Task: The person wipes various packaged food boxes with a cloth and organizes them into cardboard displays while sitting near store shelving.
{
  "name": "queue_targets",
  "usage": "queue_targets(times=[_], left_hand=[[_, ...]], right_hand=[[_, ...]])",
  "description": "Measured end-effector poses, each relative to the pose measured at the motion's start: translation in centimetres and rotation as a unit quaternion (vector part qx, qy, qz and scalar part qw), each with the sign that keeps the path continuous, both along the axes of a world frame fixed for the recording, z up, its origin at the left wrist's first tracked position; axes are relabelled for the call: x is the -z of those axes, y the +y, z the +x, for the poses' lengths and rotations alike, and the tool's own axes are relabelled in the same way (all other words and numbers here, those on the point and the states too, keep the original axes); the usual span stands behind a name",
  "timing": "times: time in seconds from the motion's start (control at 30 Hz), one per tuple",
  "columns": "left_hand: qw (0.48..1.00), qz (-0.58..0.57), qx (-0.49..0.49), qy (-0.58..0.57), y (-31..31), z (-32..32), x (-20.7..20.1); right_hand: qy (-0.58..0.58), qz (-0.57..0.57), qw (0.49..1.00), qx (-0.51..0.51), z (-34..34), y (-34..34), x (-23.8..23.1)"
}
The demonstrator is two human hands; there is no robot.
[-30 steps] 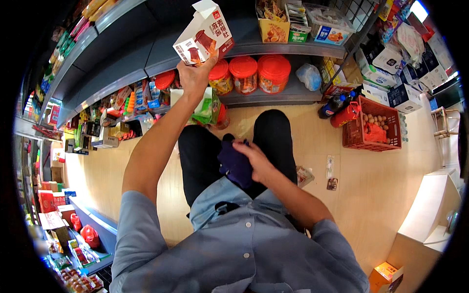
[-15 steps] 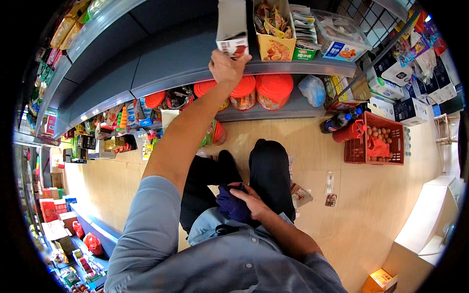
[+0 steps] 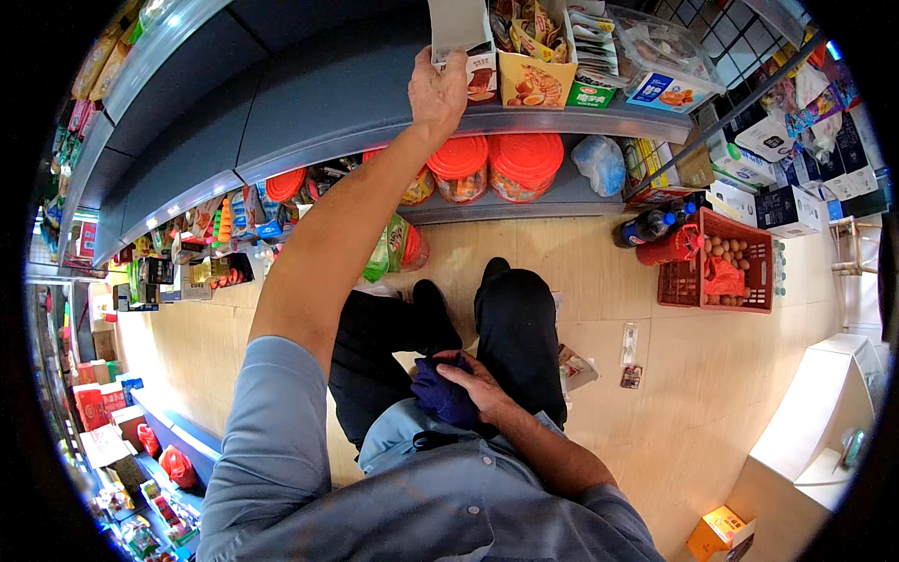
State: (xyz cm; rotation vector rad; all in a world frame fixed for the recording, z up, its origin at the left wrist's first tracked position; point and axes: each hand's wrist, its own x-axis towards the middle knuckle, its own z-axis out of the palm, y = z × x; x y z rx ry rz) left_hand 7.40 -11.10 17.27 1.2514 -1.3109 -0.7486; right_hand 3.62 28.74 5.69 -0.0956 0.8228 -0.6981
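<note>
My left arm reaches up to the dark shelf, where my left hand [image 3: 436, 94] is closed on the front left corner of an open white cardboard box [image 3: 483, 79]. Its thumb lies over the box's front; part of the grip is hidden. That box stands beside a yellow box of snack packets [image 3: 536, 82]. Past it are a green-fronted box of packets [image 3: 590, 96] and a clear plastic tub [image 3: 670, 92]. Down at my lap, my right hand [image 3: 479, 386] holds a bunched dark purple cloth [image 3: 438, 390] between thumb and fingers.
Below the shelf edge [image 3: 375, 142] stand red-lidded jars [image 3: 526, 161] and a blue-white plastic bag [image 3: 597, 167]. On the floor at right are dark bottles [image 3: 646, 227] and a red crate [image 3: 682, 285] with eggs [image 3: 732, 255]. Litter [image 3: 575, 367] lies beside my right knee.
My left hand has moved from the white box's front to its left corner. The box now sits close against the yellow box, the gap between them gone. My right hand stays on the cloth.
</note>
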Motion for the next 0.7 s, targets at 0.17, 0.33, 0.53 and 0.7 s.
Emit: queue_targets(times=[0.17,0.33,0.53,0.7], left_hand=[[0.999,-0.006,0.043,0.000,0.5,0.6,-0.4],[0.987,-0.113,0.056,-0.101,8.0,2.7,0.5],[0.937,-0.157,0.182,-0.255,17.2,7.3,0.8],[0.910,-0.257,0.087,-0.315,8.3,5.3,-5.1]], right_hand=[[0.037,-0.016,0.999,-0.009,0.1,-0.2,-0.8],[0.016,-0.026,0.994,0.102,-0.6,-0.3,-2.2],[0.028,-0.105,0.983,0.146,-2.3,-3.2,-6.0],[0.081,-0.160,0.984,0.008,-1.5,-5.5,-4.2]])
